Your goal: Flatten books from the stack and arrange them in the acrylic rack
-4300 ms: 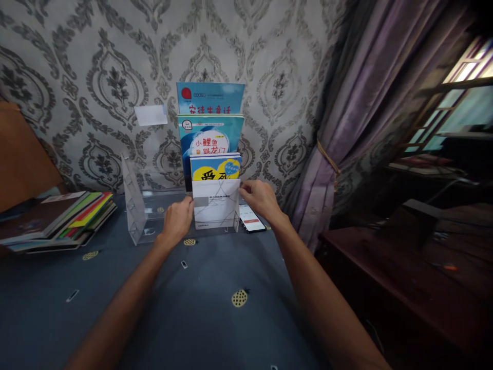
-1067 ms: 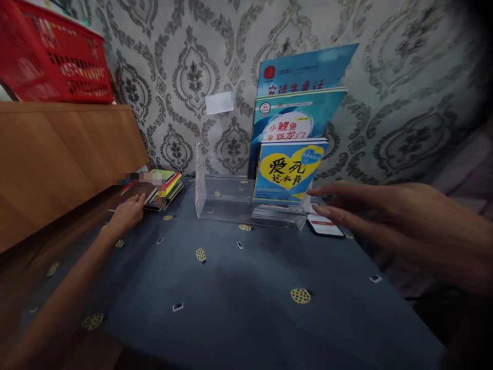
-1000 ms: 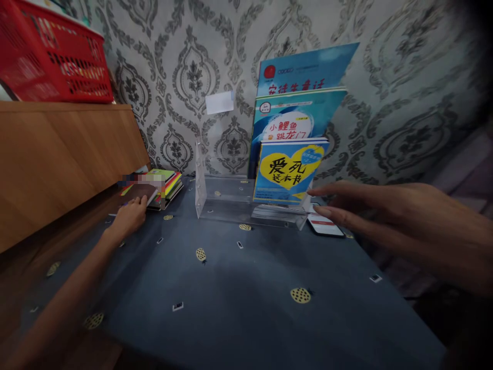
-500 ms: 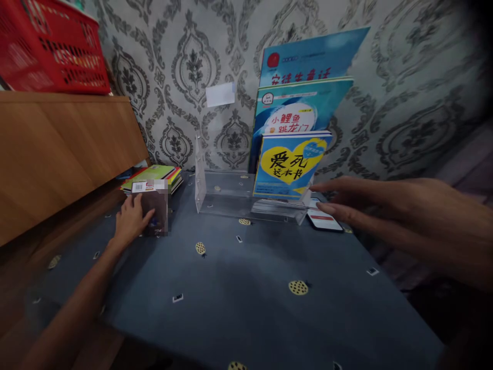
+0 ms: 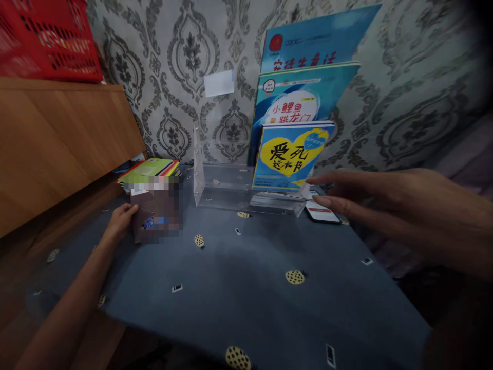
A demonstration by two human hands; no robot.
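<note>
At the left, my left hand [image 5: 122, 222] is closed on the left edge of a brown book [image 5: 148, 216], which is raised and partly blurred out. Just behind it lies a stack of books [image 5: 150, 169] with a lime-green cover on top. My right hand [image 5: 389, 213] is at the right end of a clear acrylic book stand [image 5: 227, 199], fingers stretched out and apart, the tips close to the stand's corner. Whether they touch it I cannot tell. In the stand's right half, a blue book with a yellow heart [image 5: 290, 156] leans before a teal book [image 5: 331, 92] and a taller blue book [image 5: 323, 43].
A phone [image 5: 322, 213] lies partly under my right fingertips. The table has a dark blue patterned cloth [image 5: 231, 277]. At the left stands a wooden cabinet [image 5: 65, 139] carrying a red basket [image 5: 50, 46]. Patterned wallpaper [image 5: 169, 77] backs the table.
My left hand has shifted from the brown book's front to its left edge, and the book has turned and moved slightly right. My right hand stays by the stand. The view has tilted slightly.
</note>
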